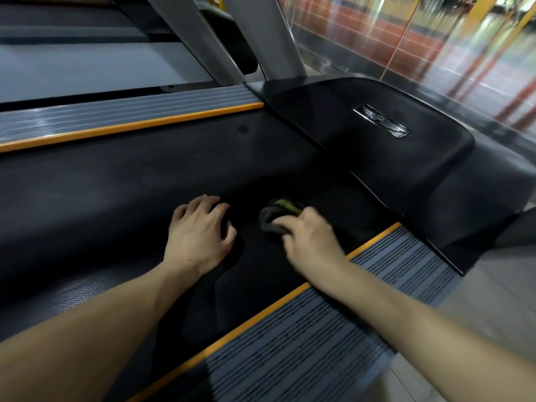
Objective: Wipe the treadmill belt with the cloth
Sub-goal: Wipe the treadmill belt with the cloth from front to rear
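- The belt (121,192) is black and runs across the middle of the view, between two grey ribbed side rails with orange edging.
- The left hand (200,233) lies palm down on the belt, fingers spread and slightly curled; its grip is loose and holds nothing.
- The right hand (310,236) is closed around the cloth (275,216), pressing it onto the belt just beside the left hand.
- The cloth is dark and bunched, with a yellow-green patch on its upper side; most of it sticks out ahead of the right hand's fingers, and the rest is hidden under the hand.
- The cloth sits near the front end of the belt, close to the black motor cover (377,146) and to the right-side rail.
- The right hand and the cloth look slightly blurred.
- The right forearm crosses over the near rail (319,343), coming in from the lower right corner.
- The left forearm comes in from the lower left and lies over the belt.
- The far rail (116,117) runs along the upper left side of the belt.
- The motor cover carries a silver winged badge (381,121) on its top.
- Two grey uprights (266,33) rise from the frame behind the cover.
- Another treadmill's belt (87,68) shows at upper left, beyond the far rail.
- A glossy wall (420,39) with red and orange reflections fills the upper right.
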The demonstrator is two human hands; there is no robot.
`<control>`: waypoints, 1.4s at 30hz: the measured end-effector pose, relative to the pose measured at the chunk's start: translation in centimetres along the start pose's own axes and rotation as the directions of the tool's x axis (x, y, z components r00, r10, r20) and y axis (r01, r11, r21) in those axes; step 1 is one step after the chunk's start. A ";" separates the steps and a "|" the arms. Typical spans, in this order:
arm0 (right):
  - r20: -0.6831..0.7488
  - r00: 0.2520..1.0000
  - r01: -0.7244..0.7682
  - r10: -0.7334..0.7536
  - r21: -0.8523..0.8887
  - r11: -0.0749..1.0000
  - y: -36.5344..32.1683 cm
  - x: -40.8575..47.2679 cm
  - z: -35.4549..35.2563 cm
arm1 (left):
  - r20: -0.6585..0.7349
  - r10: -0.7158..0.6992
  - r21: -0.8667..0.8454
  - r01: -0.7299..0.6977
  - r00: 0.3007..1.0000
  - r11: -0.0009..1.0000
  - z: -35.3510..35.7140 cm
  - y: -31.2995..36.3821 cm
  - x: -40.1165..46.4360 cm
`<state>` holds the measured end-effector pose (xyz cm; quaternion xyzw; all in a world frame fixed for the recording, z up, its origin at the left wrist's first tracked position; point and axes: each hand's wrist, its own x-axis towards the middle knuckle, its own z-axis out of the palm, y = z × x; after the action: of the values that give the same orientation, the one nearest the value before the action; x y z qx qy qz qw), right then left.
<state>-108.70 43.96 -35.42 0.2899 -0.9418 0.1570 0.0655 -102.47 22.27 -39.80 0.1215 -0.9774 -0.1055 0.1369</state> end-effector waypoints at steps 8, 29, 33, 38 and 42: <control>-0.117 0.940 -0.329 0.320 -0.073 0.941 11.1 4.1 -3.8 | 0.145 0.018 0.036 -0.024 0.989 0.999 -1.8 0.0 -0.2; -0.010 0.992 -0.124 0.125 0.060 0.991 -4.2 0.3 -0.2 | 0.206 -0.201 0.017 0.202 0.958 0.979 -7.0 -5.3 -11.0; -0.066 0.998 0.008 0.003 0.168 0.986 -8.2 -0.5 1.0 | 0.190 -0.211 -0.004 0.216 0.959 0.976 -7.6 -6.6 -11.1; -0.097 0.995 0.016 -0.006 0.106 0.994 -10.1 1.1 4.8 | 0.146 -0.224 -0.002 0.226 0.964 0.974 -7.7 -9.1 -10.1; -0.054 0.998 -0.008 0.016 0.160 0.987 -10.7 3.2 7.5 | 0.120 -0.255 -0.030 0.260 0.960 0.965 -7.1 -11.1 -7.8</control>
<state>-105.53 31.36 -39.00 0.2841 -0.9258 0.2401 0.0671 -90.79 12.58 -37.65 0.2381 -0.9570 -0.1512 0.0682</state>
